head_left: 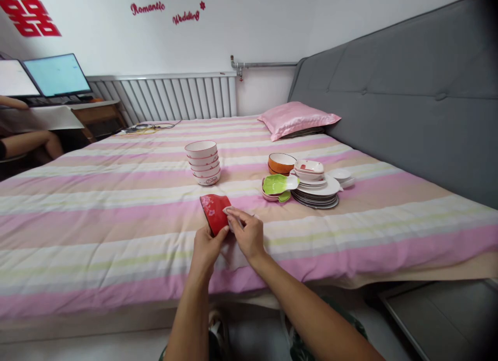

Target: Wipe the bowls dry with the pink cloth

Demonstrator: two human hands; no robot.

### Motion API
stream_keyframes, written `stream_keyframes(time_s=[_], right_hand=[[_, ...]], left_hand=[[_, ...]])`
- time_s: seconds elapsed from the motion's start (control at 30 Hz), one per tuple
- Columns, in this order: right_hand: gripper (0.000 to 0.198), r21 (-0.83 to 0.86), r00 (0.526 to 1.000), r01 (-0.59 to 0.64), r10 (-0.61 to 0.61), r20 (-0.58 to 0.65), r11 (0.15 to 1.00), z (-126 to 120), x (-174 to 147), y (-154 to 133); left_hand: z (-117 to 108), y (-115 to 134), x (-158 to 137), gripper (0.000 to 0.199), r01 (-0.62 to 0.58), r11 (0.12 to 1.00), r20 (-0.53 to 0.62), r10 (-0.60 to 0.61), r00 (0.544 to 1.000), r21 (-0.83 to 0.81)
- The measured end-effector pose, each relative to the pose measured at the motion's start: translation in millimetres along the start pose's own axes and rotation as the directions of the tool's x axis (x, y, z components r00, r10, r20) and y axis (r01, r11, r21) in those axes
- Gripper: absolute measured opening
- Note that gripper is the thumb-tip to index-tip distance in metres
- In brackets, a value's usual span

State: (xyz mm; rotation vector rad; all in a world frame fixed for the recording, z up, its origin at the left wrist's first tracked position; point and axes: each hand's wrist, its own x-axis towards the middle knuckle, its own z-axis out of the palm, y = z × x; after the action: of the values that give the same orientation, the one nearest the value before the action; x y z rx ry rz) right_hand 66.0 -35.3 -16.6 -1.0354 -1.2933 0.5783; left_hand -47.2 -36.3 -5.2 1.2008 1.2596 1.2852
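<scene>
A red bowl (216, 211) with pink flowers is tipped on its side above the near part of the bed. My left hand (208, 247) grips it from below, thumb against the outer wall. My right hand (248, 232) presses a small white cloth or tissue (227, 210) to the bowl's base side, its fingers closed on it. Beyond the bowl stands a stack of white bowls (203, 164) with red rims. Right of my hands are orange bowls (280, 163), green leaf-shaped dishes (277, 184) and a pile of plates (317, 197) with small dishes on top.
All the dishes lie on a striped bedspread (128, 195). A pink pillow (298, 118) rests by the grey headboard (400, 91). Cables (150, 126) lie at the far left corner. A person's arm and leg (31, 143) show beside a desk with monitors (58, 74).
</scene>
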Motion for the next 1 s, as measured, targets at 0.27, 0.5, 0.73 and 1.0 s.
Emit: stream_keyframes(time_s=[0.27,0.5,0.73,1.0], right_hand=[[0.023,-0.004,1.0,0.013,-0.013,-0.007,1.0,-0.7,-0.1,-1.9],[0.023,-0.002,1.0,0.0,0.0,-0.025,1.0,-1.7,-0.3,1.0],[0.022,-0.019,0.999,-0.027,0.026,-0.028,0.999,-5.5,2.1,3.5],[0.021,-0.031,0.999,-0.028,0.027,-0.035,0.999,-4.7,0.9,5.0]], left_hand=[[5.8,11.6,-4.2,0.049,-0.009,0.983,-0.051,0.0,0.999,-0.182],[8.1,16.2,-6.0,0.048,-0.002,0.962,-0.06,-0.015,0.998,-0.271],[2.5,7.2,-2.3,0.041,0.036,0.999,0.019,-0.037,0.999,0.033],[-2.1,-5.5,0.6,0.029,-0.035,0.907,0.011,0.033,0.999,0.419]])
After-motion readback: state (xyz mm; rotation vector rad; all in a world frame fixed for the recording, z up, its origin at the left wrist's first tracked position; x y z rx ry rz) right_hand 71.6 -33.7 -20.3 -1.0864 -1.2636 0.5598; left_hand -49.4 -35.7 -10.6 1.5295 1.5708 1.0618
